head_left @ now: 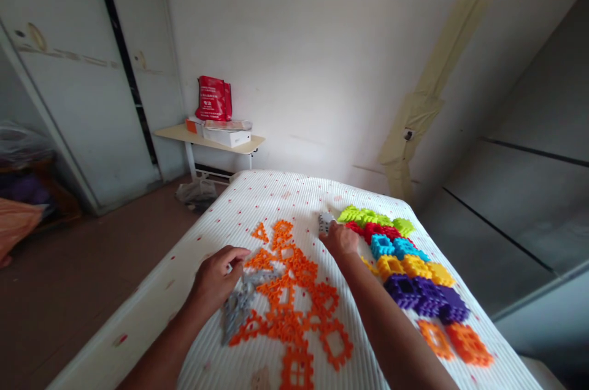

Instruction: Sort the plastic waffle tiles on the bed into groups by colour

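Observation:
My right hand [343,241] is closed on a small stack of grey plastic interlocking tiles [326,222], at the far end of the bed's colored rows. My left hand [218,279] hovers to the left of the loose pieces, its fingers half curled and its thumb a little apart. Nothing clearly shows in its grasp. Just right of that hand lie grey interlocking pieces [240,304], partly hidden by it. Orange interlocking pieces [288,322], some triangular and some square-framed, are strewn between my arms.
On the right, tiles stand in rows by color: lime green [365,216], red [380,232], light blue [383,246], yellow [416,266], purple [426,297] and orange [468,344]. A white ribbed mattress [276,194] lies beneath. Behind it, a small table [175,132] holds a red bag [214,99].

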A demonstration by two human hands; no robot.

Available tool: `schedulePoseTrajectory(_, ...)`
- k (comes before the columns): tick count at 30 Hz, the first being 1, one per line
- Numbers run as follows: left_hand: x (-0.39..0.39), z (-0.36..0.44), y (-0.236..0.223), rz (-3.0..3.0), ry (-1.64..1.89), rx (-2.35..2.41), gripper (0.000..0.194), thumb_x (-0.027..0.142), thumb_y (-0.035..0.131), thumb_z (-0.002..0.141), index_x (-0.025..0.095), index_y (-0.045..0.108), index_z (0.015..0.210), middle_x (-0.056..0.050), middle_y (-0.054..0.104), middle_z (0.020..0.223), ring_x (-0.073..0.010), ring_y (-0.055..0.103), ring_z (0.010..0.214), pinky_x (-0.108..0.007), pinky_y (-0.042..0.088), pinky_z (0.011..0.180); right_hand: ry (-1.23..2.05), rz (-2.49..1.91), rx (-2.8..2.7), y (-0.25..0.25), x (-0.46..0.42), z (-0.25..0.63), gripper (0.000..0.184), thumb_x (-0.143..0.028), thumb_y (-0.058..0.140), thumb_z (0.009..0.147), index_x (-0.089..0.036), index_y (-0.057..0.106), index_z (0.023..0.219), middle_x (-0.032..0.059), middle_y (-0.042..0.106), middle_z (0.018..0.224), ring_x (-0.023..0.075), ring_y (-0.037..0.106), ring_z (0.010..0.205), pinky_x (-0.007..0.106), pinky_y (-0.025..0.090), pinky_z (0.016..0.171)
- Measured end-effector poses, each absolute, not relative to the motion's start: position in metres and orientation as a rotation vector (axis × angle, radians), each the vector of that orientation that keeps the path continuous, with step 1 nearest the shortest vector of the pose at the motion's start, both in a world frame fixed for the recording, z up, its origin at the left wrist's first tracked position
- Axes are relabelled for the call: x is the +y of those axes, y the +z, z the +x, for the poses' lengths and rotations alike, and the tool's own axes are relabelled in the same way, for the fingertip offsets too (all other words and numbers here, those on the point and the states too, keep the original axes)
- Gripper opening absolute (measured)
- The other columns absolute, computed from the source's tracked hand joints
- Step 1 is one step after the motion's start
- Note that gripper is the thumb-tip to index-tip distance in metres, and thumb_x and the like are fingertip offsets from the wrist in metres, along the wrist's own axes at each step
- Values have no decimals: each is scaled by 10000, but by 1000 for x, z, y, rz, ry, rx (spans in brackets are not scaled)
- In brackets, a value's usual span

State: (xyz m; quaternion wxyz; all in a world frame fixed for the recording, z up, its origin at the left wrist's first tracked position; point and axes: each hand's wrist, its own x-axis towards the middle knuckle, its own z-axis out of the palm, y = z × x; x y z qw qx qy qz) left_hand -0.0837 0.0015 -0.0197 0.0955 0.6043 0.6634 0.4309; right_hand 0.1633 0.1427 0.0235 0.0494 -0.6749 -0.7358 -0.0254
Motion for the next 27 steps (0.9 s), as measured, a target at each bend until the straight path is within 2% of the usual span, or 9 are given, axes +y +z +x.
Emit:
schedulePoseTrajectory(5, -13, -105, -24, 1733, 911, 1920, 249, 286, 514, 690, 196, 698, 832, -32, 696, 815, -189, 635, 775, -290, 497, 715, -249, -1946, -2236, 30, 121, 164, 372, -376, 493, 872, -118, 572, 1127, 173, 682, 918, 288, 671, 835, 346, 468, 668)
schedulePoseTrajectory(8, -28, -113, -24, 1715, 828, 1794, 341, 305, 568, 651, 199, 687, 953, -51, 685, 962, -221, 619, 904, -321, 486, 811, -336, -1829, -2303, 32, 97, 167, 297, -366, 475, 887, -159, 585, 1070, 131, 682, 892, 245, 674, 780, 292, 438, 620)
schedulePoseTrajectory(12, -42, -115, -21, 1820, 756, 1626, 514, 259, 610, 598, 248, 638, 1112, -48, 609, 1196, -255, 531, 1120, -371, 394, 989, -295, -1647, -2463, 22, 64, 174, 192, -318, 495, 884, -197, 606, 985, 66, 685, 828, 199, 667, 719, 247, 382, 563)
schedulePoseTrajectory(15, -43, -112, -17, 1886, 675, 1627, 484, 202, 589, 574, 245, 652, 1052, -43, 604, 1151, -242, 521, 1097, -369, 385, 988, -255, -1523, -2553, 9, 46, 180, 131, -260, 507, 875, -209, 617, 924, 38, 680, 786, 180, 655, 701, 241, 355, 555)
schedulePoseTrajectory(19, -38, -105, -13, 1841, 681, 1658, 280, 257, 555, 617, 202, 650, 875, -37, 623, 946, -206, 557, 921, -330, 442, 862, -195, -1404, -2600, -5, 33, 188, 93, -197, 527, 852, -210, 616, 828, 19, 667, 751, 165, 630, 679, 248, 335, 559)
schedulePoseTrajectory(22, -36, -103, -13, 1769, 684, 1719, 224, 260, 516, 645, 194, 634, 823, -27, 625, 873, -188, 558, 824, -315, 457, 787, -196, -1338, -2559, -8, 30, 192, 105, -166, 521, 848, -205, 606, 799, 13, 649, 727, 162, 613, 674, 256, 333, 579)
schedulePoseTrajectory(24, -37, -104, -14, 1740, 698, 1721, 281, 256, 499, 660, 196, 640, 895, -33, 634, 925, -192, 564, 845, -325, 458, 807, -196, -1262, -2538, -10, 28, 192, 98, -171, 522, 848, -204, 598, 796, 11, 638, 724, 162, 600, 674, 260, 334, 594)
schedulePoseTrajectory(27, -41, -106, -14, 1762, 680, 1621, 462, 285, 554, 650, 227, 610, 1105, -47, 602, 1138, -223, 543, 1030, -354, 422, 927, -168, -1113, -2540, -13, 24, 188, 97, -173, 516, 852, -205, 586, 793, 5, 627, 724, 153, 579, 666, 261, 340, 616)
